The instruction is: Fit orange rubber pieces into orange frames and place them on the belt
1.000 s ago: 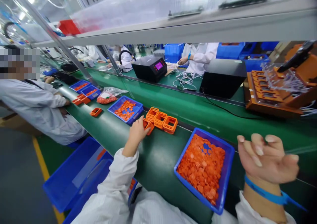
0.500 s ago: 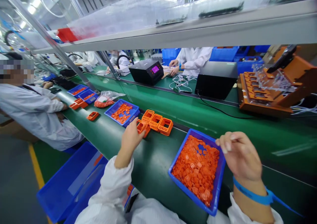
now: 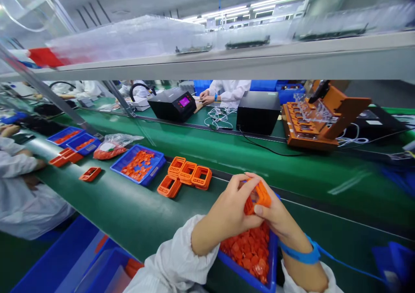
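Note:
Both my hands meet over the blue tray (image 3: 270,265) of small orange parts (image 3: 248,250) at the near edge of the green belt. My left hand (image 3: 231,211) and my right hand (image 3: 275,215) are both closed around one orange plastic frame (image 3: 259,196), held above the tray. Left of them, several more orange frames (image 3: 188,174) lie in a cluster on the belt, one (image 3: 168,186) slightly apart in front.
A second blue tray (image 3: 138,165) of orange parts, a plastic bag (image 3: 112,148) and another person's sleeve (image 3: 19,189) lie to the left. Black boxes (image 3: 257,111), an orange fixture (image 3: 316,120) and cables sit across the belt. Blue bins (image 3: 65,262) stand below.
My left hand left the cluster of frames with one frame and came right. My right hand dropped from the air and closed on the same frame. The view swung right.

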Demonstrator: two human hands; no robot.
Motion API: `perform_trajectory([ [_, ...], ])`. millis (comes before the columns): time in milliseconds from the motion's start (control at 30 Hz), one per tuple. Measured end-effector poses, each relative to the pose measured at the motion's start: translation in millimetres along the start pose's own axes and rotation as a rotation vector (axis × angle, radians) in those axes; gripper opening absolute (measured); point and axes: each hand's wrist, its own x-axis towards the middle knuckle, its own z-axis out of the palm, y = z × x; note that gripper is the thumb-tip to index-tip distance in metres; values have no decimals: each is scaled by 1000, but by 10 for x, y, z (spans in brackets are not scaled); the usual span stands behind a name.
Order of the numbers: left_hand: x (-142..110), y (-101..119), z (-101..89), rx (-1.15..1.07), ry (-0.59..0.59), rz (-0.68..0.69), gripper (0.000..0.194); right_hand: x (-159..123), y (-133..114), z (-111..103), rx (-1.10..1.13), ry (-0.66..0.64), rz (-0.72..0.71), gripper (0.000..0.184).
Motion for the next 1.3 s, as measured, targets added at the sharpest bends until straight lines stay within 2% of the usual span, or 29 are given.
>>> perform_trajectory([
  [133, 51, -72, -54, 233, -38, -4, 108, 34, 74, -65, 45, 70, 69, 80],
  [200, 72, -148, -90, 278, -101, 87, 123, 39, 141, -100, 63, 95, 94, 77],
  [267, 94, -229, -127, 262, -190, 222, 126, 39, 194, -124, 93, 59, 115, 74],
  [367, 116, -321, -164, 206, -257, 350, 116, 43, 231, -123, 68, -14, 130, 72],
  [500, 109, -359, -175, 183, -214, 409, 101, 44, 271, -86, 5, -73, 144, 78],
  [700, 80, -322, -204, 152, -219, 401, 98, 29, 341, -24, 113, -89, 178, 71],
  [900, 98, -329, -260, 120, -222, 392, 82, 87, 197, 56, 148, -74, 165, 70],
  [1000, 97, -327, -245, 113, -235, 407, 71, 90, 142, 28, 95, -112, 113, 69],
  [1133, 84, -322, -216, 180, -217, 419, 69, 73, 89, -14, 48, -153, 103, 71],
  [1300, 73, -339, -200, 152, -236, 431, 70, 104, 60, 19, 50, -233, 95, 76],
])
